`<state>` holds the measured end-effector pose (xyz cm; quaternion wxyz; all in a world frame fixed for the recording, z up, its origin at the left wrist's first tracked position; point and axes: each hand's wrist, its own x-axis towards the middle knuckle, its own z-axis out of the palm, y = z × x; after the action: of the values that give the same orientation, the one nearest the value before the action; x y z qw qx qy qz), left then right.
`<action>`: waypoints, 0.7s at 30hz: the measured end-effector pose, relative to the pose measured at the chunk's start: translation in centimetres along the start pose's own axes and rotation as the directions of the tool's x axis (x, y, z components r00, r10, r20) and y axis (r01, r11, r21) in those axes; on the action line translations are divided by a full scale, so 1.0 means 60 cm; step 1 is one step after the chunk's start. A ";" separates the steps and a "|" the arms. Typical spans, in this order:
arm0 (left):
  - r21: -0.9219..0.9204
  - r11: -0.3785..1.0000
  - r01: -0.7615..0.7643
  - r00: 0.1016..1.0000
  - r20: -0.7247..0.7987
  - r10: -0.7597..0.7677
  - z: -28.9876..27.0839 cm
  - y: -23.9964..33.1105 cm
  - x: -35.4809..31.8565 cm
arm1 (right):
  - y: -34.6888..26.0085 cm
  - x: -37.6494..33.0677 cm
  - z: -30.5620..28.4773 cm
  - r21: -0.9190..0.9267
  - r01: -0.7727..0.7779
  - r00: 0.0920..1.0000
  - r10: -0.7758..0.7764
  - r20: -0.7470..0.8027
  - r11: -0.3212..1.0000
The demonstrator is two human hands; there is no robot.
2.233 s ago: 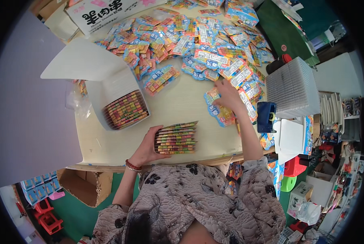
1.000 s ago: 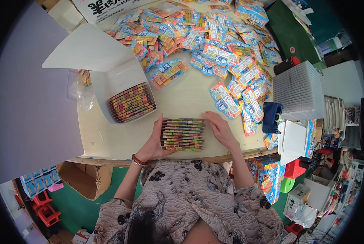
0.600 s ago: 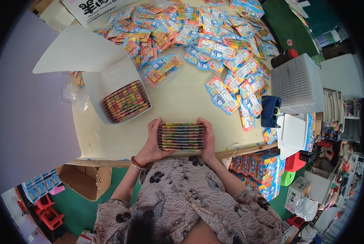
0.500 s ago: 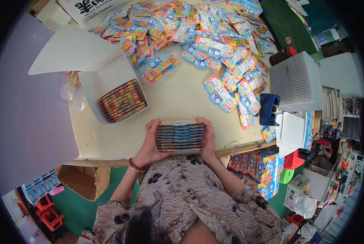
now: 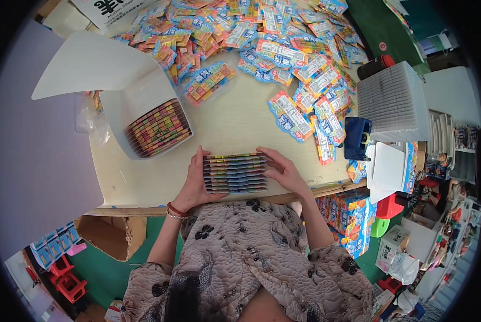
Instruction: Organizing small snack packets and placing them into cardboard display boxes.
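Between my two hands, at the table's near edge, is a neat stack of flat, colourful candy packs (image 5: 235, 174), edge on. My left hand (image 5: 196, 180) grips the stack's left end, thumb along the near side and fingers up the far side. At the other end, my right hand (image 5: 284, 170) holds the right side, fingers reaching over the far corner. Left of them stands a white box (image 5: 114, 121) with its lid raised. A tight row of similar packs (image 5: 158, 129) fills its front part.
A wide heap of loose candy packs (image 5: 275, 51) covers the table's far side. At right stand a blue tape dispenser (image 5: 357, 138), a stack of clear plastic trays (image 5: 391, 102) and white cards (image 5: 388, 166). A cardboard box (image 5: 111, 236) sits below the table edge.
The stack has tilted between my hands, so its layers now show at a different angle. My right hand has shifted outward and its fingers have moved on the stack's right end.
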<state>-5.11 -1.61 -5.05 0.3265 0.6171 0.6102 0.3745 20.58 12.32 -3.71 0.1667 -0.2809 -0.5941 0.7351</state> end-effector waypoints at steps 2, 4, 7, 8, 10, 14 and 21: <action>0.024 1.000 -0.013 1.000 -0.003 0.013 0.000 -0.002 0.001 | 0.007 0.002 -0.006 -0.003 0.002 1.000 -0.002 0.006 1.000; 0.031 0.999 -0.022 1.000 -0.002 0.022 0.003 -0.009 -0.001 | 0.007 0.003 -0.008 -0.008 0.004 1.000 -0.003 0.012 1.000; 0.024 0.999 -0.030 1.000 0.008 0.030 0.001 -0.012 -0.002 | 0.002 0.003 -0.004 -0.017 -0.013 1.000 0.013 0.004 1.000; 0.012 1.000 -0.028 0.999 0.016 0.028 0.001 -0.012 -0.002 | 0.003 0.003 -0.001 -0.026 0.004 1.000 -0.004 -0.020 1.000; 0.012 0.999 -0.032 0.999 0.019 0.032 -0.001 -0.011 -0.001 | 0.005 0.004 0.004 -0.037 0.021 0.999 -0.023 -0.042 0.999; 0.026 0.999 -0.025 0.999 0.035 0.024 -0.005 -0.008 -0.002 | 0.018 0.004 0.019 -0.223 0.091 0.979 -0.129 -0.161 0.971; 0.070 0.997 -0.045 0.997 -0.067 0.050 0.013 -0.011 0.000 | 0.040 -0.003 0.081 -0.293 0.090 0.868 -0.220 -0.446 0.952</action>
<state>-4.75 -1.56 -6.02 0.2750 0.6291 0.6187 0.3819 17.97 7.85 -5.36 0.3269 -0.4225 -0.6482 0.5427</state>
